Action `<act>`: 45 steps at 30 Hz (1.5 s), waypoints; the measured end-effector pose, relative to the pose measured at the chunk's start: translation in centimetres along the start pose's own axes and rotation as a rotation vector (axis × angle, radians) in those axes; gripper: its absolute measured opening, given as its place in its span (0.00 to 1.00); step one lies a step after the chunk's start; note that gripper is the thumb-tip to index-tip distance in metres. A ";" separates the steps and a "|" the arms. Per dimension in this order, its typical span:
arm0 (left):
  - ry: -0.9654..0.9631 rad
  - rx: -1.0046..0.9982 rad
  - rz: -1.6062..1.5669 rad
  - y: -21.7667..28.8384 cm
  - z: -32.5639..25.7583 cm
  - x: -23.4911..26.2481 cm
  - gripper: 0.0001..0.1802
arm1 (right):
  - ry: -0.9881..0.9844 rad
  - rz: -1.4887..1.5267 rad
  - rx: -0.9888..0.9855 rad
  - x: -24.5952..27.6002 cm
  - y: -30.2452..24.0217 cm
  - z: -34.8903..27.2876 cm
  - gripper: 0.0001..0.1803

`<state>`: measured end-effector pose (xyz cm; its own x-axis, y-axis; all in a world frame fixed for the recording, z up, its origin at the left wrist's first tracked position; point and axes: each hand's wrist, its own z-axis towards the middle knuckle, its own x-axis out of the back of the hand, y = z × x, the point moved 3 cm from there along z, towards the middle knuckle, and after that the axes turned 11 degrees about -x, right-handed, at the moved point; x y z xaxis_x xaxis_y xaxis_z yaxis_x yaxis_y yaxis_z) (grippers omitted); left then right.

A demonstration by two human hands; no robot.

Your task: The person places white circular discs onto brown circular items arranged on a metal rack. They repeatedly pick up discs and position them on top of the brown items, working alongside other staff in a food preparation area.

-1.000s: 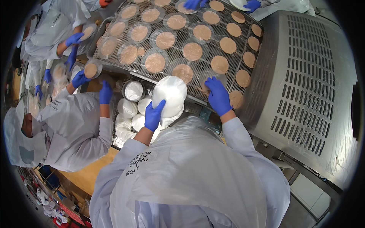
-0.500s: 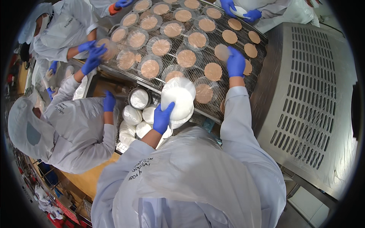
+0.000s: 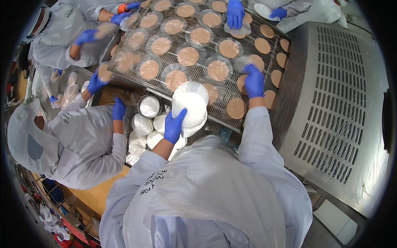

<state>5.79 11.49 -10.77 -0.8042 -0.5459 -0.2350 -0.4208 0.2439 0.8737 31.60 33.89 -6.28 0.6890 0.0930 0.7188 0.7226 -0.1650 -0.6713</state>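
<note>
My left hand holds a stack of thin white round sheets, with the fingers closed around its lower edge; the stack hangs just over the near edge of the wire conveyor belt. My right hand lies flat on the belt, fingers spread, pressing one clear round sheet down at a brown flat patty; it grips nothing.

I judge that the work is more than half done on this part of the belt. Most patties in the middle and on the left, such as the one at, already have a clear sheet over them. The patties along the right edge, for example and, look bare. My stack is thick, so many sheets are left.

Below the belt stand a metal tub and more white packs. Other people in blue gloves work around the belt, and a grey perforated machine cover is on my right.
</note>
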 end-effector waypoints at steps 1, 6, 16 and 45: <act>-0.036 0.004 -0.013 0.3 0.0 -0.6 0.20 | 0.169 -0.067 0.154 0.6 2.0 2.1 0.17; -0.073 -0.011 0.016 1.1 -1.4 -1.8 0.20 | -0.013 -0.209 0.062 -0.5 2.6 1.6 0.17; -0.165 0.028 0.014 -0.9 0.4 1.5 0.19 | -0.317 0.123 0.068 -9.4 -4.3 -12.2 0.09; -0.072 -0.053 -0.007 -1.8 -3.2 -0.6 0.20 | -0.052 0.286 0.031 -1.9 -1.5 -2.8 0.11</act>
<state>8.40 8.78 -10.86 -0.8302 -0.4878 -0.2699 -0.4054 0.1959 0.8929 29.05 31.18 -6.18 0.8662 0.0970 0.4902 0.4997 -0.1621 -0.8509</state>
